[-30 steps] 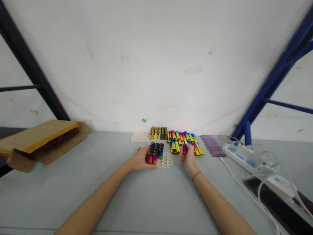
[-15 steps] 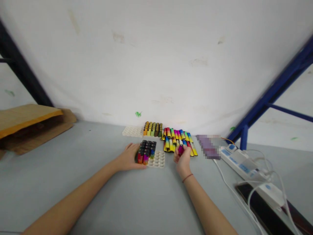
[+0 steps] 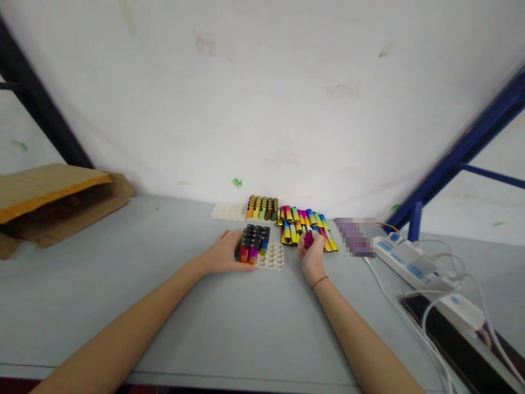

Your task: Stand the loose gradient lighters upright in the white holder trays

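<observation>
My left hand (image 3: 225,253) curls around the left side of a pale tray, thumb at the front and fingers behind. Upright lighters (image 3: 254,244) with black tops and bright gradient bodies fill the left part of this tray. Round pockets show bare on the right part of the tray (image 3: 271,257). My right hand (image 3: 314,257) is closed on a purple lighter (image 3: 309,238), held just in front of a pile of shiny multicoloured lighters (image 3: 290,234) lying in rows. The fingers partly hide the purple lighter.
Behind stand a second tray with yellow-to-dark pieces (image 3: 262,208) and a pale pocketed tray (image 3: 228,212). A cardboard box (image 3: 61,191) lies at the left. To the right are a power strip (image 3: 426,279), white cables (image 3: 381,282) and a dark phone-like slab (image 3: 447,339).
The view has tilted down slightly, so everything sits higher and more to the right. In my right hand the purple lighter has turned a little. My left hand stays at the tray.
</observation>
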Available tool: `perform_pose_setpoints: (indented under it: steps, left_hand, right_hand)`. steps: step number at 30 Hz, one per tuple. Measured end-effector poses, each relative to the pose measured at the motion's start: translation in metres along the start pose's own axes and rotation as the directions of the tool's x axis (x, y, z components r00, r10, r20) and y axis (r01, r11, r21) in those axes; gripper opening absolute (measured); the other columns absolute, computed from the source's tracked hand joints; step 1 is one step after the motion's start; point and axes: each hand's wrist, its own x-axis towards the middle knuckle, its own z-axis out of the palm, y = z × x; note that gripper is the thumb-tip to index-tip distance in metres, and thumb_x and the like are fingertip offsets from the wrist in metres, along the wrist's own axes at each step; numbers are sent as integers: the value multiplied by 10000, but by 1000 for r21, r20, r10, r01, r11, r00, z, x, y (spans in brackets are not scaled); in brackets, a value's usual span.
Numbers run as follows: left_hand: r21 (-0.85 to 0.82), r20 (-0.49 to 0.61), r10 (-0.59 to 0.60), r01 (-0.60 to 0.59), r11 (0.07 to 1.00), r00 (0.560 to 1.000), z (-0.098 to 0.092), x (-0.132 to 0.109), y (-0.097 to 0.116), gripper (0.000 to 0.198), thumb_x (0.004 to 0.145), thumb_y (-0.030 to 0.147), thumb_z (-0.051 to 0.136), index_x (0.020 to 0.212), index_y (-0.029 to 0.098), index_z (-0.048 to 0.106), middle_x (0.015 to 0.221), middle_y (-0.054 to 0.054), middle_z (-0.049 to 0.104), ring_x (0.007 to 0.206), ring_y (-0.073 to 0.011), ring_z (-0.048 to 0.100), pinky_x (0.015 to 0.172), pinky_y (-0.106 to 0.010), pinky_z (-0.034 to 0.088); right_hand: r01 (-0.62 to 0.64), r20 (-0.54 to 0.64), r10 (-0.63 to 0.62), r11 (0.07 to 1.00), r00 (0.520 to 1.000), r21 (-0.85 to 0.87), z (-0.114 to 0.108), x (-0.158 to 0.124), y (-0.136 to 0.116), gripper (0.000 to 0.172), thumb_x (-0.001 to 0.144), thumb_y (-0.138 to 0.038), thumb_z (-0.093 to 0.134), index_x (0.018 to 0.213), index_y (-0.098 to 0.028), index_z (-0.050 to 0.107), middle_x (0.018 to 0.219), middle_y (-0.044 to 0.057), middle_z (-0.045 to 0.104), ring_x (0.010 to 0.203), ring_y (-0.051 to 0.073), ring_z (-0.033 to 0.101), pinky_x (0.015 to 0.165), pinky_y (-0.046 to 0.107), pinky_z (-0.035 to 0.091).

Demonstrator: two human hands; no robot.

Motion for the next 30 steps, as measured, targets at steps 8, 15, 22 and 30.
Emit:
perform_pose_setpoints:
  steps: [8, 15, 22, 30]
  left_hand:
    - [58, 17, 26, -27, 998, 1000, -1, 2, -1, 755, 633, 666, 688, 1179, 168, 533, 1158, -119, 601, 1116, -344, 531, 999, -450, 343]
    - [91, 21, 28, -30, 995, 999, 1, 4, -3, 796, 618, 689, 695, 1198, 172, 522, 1161, -122, 598, 1113, -335, 534, 995, -434, 339]
    - [85, 17, 38, -39, 996, 999, 0, 4, -2, 818, 619, 682, 703, 1219, 160, 510, 1175, -127, 592, 1128, -338, 529, 1004, -432, 335]
    - [75, 13, 30, -31, 997, 999, 1, 3, -3, 822, 621, 670, 706, 1219, 145, 502, 1178, -135, 597, 1134, -343, 526, 1011, -450, 334]
  right_hand:
    - [-77, -12, 78, 995, 997, 61, 1, -2, -3, 435, 816, -516, 271, 487, -233, 302, 355, -71, 218, 312, 67, 136, 336, 219, 89]
    - [-52, 43, 55, 997, 998, -60, 4, -7, 1, 484, 805, -594, 352, 485, -231, 340, 362, -59, 254, 324, 74, 174, 345, 233, 97]
    - [-7, 167, 25, 994, 986, -106, 1, -7, 4, 541, 740, -729, 370, 524, -234, 344, 395, -64, 262, 353, 75, 182, 364, 231, 115]
    - [162, 285, -103, 968, 953, -192, 0, -10, 1, 261, 779, -481, 470, 741, -240, 378, 531, -75, 357, 424, 99, 289, 404, 229, 225]
